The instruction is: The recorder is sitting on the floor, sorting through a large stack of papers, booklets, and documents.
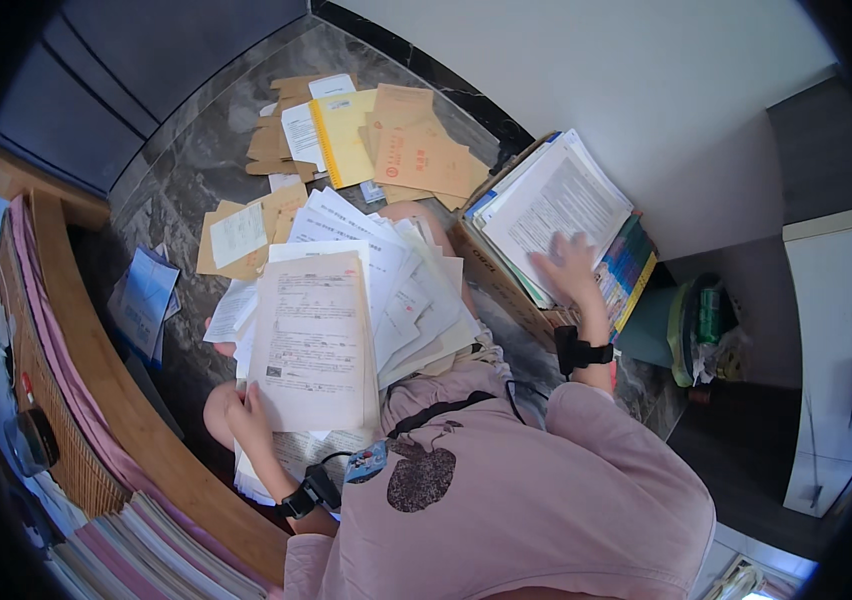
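Observation:
My left hand (pixel 248 412) grips the lower left edge of a printed sheet (pixel 314 345), thumb on top and the other fingers out of sight under it. Beneath that sheet, a loose pile of white papers (pixel 346 222) fans out across my lap. To the right, my right hand (pixel 568 268) is over a stack of printed papers (pixel 546 205) that fills a cardboard box (pixel 501 265). Its fingers are spread and slightly blurred, with nothing between them. Whether they touch the top page is hard to make out.
Brown envelopes (pixel 421 150) and a yellow spiral notebook (pixel 344 135) lie on the marble floor ahead. Blue-covered papers (pixel 144 290) are at the left, beside a wooden bed frame (pixel 161 465). A bin (pixel 661 330) stands right of the box, near a white cabinet (pixel 831 350).

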### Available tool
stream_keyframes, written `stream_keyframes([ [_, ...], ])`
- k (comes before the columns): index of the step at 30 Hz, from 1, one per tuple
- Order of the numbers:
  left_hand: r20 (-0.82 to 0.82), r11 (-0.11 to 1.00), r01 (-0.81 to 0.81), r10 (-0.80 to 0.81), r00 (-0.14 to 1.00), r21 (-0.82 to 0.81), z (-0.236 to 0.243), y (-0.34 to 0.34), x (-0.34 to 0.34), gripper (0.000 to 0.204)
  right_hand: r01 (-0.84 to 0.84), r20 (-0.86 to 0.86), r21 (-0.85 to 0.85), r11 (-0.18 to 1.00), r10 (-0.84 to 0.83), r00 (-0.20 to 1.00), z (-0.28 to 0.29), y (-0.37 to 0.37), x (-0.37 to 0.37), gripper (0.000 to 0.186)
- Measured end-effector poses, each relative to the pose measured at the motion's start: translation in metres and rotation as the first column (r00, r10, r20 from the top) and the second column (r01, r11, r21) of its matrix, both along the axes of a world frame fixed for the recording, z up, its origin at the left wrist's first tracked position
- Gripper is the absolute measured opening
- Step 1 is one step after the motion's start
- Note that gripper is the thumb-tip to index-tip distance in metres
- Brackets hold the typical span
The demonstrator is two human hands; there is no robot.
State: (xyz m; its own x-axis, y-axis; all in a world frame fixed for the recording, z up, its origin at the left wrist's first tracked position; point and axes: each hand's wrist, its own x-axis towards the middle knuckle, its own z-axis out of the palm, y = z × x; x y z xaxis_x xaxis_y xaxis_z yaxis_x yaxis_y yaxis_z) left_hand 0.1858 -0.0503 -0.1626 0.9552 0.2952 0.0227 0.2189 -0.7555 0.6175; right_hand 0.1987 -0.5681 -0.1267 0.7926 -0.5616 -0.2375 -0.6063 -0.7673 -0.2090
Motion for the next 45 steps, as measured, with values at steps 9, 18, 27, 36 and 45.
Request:
stream_keyframes([
  [9,-0.068,0.999,0.018,-0.02,0.998,-0.035,0.01,-0.005,0.004,0.023,0.058,-0.219,0.069,0.996,-0.041,0.975,-0.002,0.028,0.011,0.099],
  [18,0.19,0.99,-0.062,0.037,0.981,0.126,0.042,-0.025,0.005,0.009,-0.049,-0.114,-0.081,0.995,0.04,0.993,0.008,0.037,0.016,0.081],
  [27,0.209,0.952,-0.106,0.171,0.963,-0.289,0.084,-0.045,-0.003,0.01,-0.439,0.422,0.733,0.519,0.158,0.893,0.012,0.189,0.041,0.038],
  [36,-0.015,0.673,0.3,-0.419,0.908,-0.676,0.072,-0.061,-0.005,0.029,-0.255,0.391,0.897,0.361,-0.378,0.839,0.009,0.167,0.052,0.039],
  [45,-0.303,0.977,0.2,-0.168,0.938,0.074,0.022,-0.026,0.002,0.058,0.228,0.689,0.395,0.89,-0.451,0.567,0.003,-0.019,0.008,0.069],
])
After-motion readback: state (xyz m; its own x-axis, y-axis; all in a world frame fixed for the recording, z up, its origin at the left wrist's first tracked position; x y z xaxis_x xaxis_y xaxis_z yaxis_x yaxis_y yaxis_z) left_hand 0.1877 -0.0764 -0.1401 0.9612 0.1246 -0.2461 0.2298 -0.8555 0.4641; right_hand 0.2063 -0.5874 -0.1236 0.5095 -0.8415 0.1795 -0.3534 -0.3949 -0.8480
